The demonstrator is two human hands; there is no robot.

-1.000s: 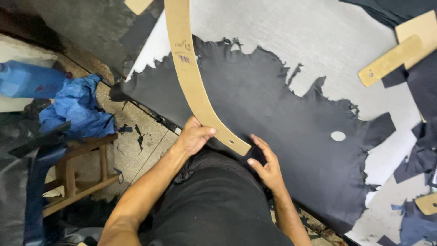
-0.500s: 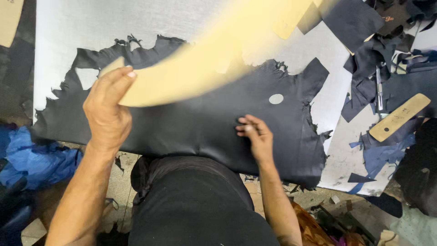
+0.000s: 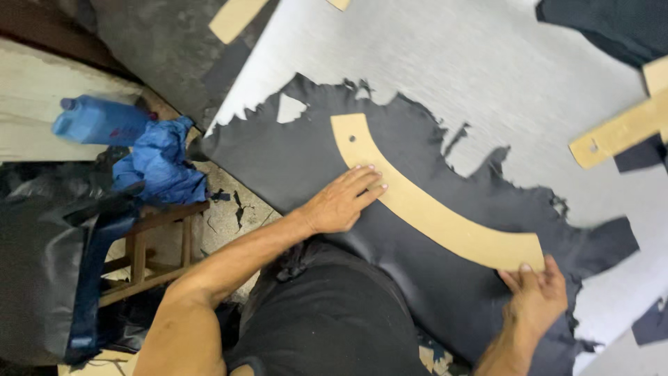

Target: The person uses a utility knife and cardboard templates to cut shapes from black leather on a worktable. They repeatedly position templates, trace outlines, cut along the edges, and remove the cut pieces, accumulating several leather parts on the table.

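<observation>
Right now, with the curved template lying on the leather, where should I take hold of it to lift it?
Probably the near end of the template, by the right hand. It lies flat on the leather, so slide fingers under that edge from the body side. The left hand presses on its middle.
</observation>
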